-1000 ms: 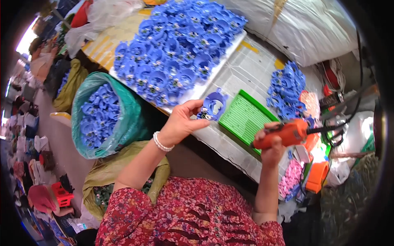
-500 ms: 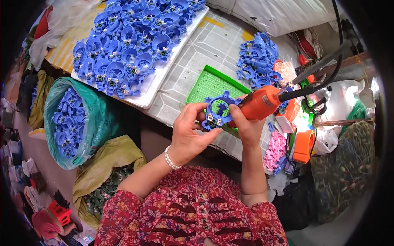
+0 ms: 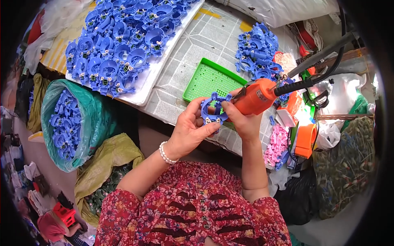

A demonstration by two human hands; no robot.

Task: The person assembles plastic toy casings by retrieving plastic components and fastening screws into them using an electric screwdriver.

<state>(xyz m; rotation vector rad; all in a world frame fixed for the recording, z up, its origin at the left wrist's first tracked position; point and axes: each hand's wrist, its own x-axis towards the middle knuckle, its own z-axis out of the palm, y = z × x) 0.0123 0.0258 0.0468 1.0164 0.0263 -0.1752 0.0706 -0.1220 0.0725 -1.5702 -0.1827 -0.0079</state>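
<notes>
From the head camera, looking down, a person in a red floral top (image 3: pixel 193 205) worked at a table with a grey tile-patterned surface (image 3: pixel 213 35). The left hand (image 3: pixel 189 130), with a white beaded bracelet (image 3: pixel 165 153) at its wrist, gripped a blue plastic ring-shaped piece (image 3: pixel 204 110) between thumb and fingers, in front of the body and near the table's front edge. The right hand (image 3: pixel 244 121) was closed around an orange handheld power tool (image 3: pixel 257 97) with a black cable (image 3: pixel 293 87), its thumb against the right side of the ring-shaped piece. The tool's working tip was hidden. Just beyond the hands lay a bright green perforated plastic tray (image 3: pixel 195 85). To the left, a large pile of similar blue plastic pieces (image 3: pixel 119 47) covered a white board (image 3: pixel 141 96); a smaller heap of blue pieces (image 3: pixel 256 51) lay beyond the tray to the right. Below the table's left side stood a teal plastic bag (image 3: pixel 98 127) with more blue pieces inside, near an olive cloth sack (image 3: pixel 104 160). At the right were small pink plastic pieces (image 3: pixel 277 144) and, just beside them, an orange plastic object (image 3: pixel 305 141).
</notes>
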